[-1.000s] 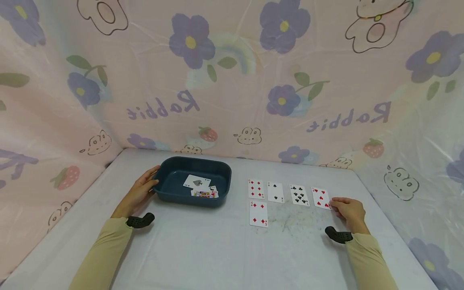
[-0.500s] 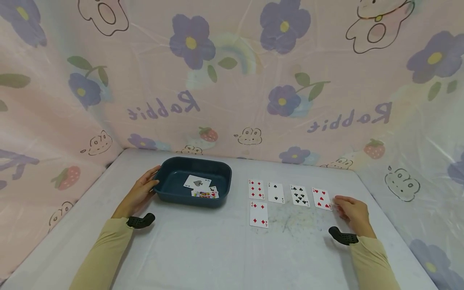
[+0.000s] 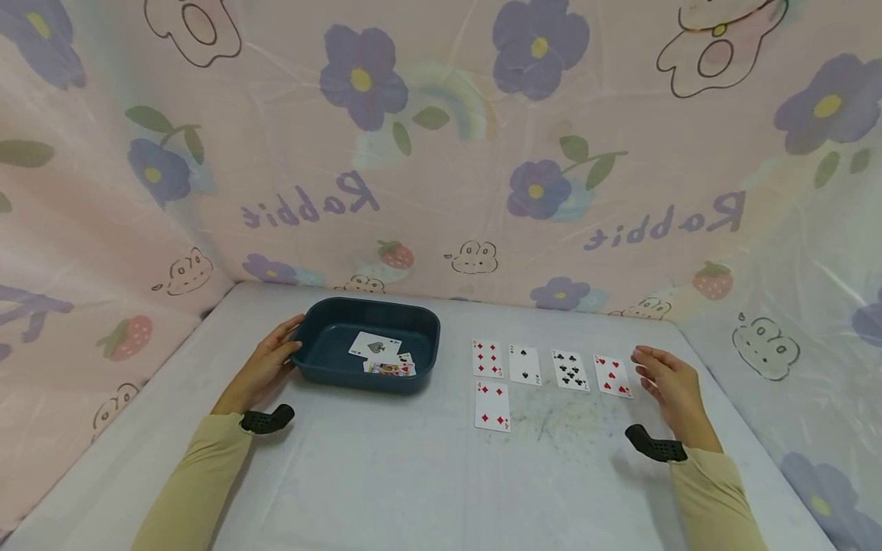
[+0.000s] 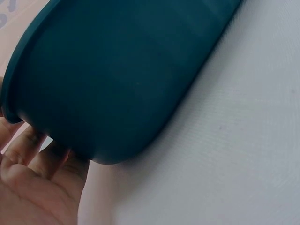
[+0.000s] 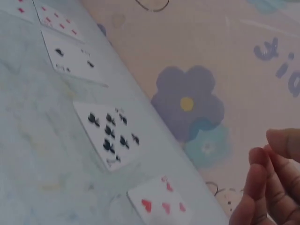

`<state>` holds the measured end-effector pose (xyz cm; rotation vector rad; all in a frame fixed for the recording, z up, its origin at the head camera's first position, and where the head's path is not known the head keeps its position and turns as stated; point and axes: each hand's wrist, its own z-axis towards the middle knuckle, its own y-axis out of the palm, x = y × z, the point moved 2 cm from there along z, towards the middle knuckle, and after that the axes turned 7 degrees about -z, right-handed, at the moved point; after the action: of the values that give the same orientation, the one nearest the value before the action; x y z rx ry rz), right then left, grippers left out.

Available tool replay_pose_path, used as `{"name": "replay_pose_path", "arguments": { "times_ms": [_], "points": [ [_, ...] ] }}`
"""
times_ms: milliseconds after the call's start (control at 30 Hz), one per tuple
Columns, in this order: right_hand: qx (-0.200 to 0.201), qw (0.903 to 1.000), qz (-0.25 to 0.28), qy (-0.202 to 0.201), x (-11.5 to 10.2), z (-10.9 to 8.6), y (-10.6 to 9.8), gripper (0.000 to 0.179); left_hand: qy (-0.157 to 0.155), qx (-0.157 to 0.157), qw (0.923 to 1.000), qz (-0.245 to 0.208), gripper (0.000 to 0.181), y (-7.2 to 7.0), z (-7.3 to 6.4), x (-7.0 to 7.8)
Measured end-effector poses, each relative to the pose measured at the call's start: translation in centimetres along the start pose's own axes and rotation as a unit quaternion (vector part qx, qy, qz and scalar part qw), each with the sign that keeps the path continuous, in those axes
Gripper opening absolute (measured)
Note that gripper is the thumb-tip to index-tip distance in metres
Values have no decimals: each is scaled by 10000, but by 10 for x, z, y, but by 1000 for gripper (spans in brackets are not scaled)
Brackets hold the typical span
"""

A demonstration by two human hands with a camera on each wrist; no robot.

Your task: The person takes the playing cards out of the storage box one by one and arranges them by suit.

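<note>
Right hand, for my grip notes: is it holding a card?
No, the right hand holds nothing and is apart from the five of hearts beside it.

Backdrop (image 3: 441, 176): mirrored "Rabbit", twice
Diamond cards (image 3: 487, 359) (image 3: 492, 406): 6, 4
Two-spade card (image 3: 525, 365): 2
Club card (image 3: 570, 370): 7
Heart card (image 3: 612, 376): 5

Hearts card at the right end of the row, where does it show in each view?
Head: hearts card right of center, just left of the right hand.
Left wrist: not in it.
Right wrist: middle of the bottom edge, partly cut off.
Shared landmark, head and right wrist: the clubs card beside it.
</note>
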<state>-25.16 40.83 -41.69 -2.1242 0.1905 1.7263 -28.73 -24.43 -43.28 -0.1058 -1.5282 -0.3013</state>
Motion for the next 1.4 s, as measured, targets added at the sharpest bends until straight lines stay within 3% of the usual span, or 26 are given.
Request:
{"name": "replay_pose_path", "arguments": {
  "times_ms": [267, 367, 533, 667, 967, 1400],
  "points": [
    [-273, 9953, 204, -911, -8, 10, 7, 34, 58, -35, 10000, -71, 55, 1, 0, 1],
    [-395, 9916, -10, -1229, -29, -8, 18, 31, 62, -57, 9999, -91, 55, 1, 0, 2],
    [-746, 9814, 63, -1767, -68, -47, 40, 22, 40, -42, 10000, -58, 56, 1, -1, 2],
    [-930, 9740, 183, -2059, -85, -61, 54, 19, 45, -48, 10000, -20, 56, 1, 0, 2],
    [-1067, 9578, 250, -2658, -110, -72, 76, 13, 65, -39, 9999, -66, 57, 1, 3, 2],
    [-1427, 9395, 293, -3099, -133, -84, 125, 21, 45, -22, 9999, -132, 56, -1, 1, 0]
  ]
}}
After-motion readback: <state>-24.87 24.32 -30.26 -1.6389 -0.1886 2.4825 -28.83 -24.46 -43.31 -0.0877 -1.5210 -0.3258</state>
